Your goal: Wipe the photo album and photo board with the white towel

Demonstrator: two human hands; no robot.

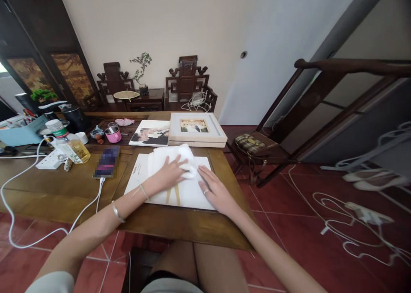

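Note:
My left hand (169, 173) rests with spread fingers on a folded white soft sheet (189, 154), which could be cloth or thin foam. Beneath lies a flat white rectangular panel (192, 199) with small dark print near its left edge and two tan strips on its lower part. Flat on the panel's right side, fingers stretched, is my right hand (215, 191), its fingertips close to the sheet's right edge. Behind the sheet are a picture panel (150, 132) and a white framed picture on a shallow box (196, 128).
To the left on the wooden table (154, 219) lie a phone (107, 162) on a white cable, a bottle (75, 147), a power strip (49, 160) and a pink cup (113, 134). A wooden chair (308, 98) holding a plaid bag (249, 142) stands right.

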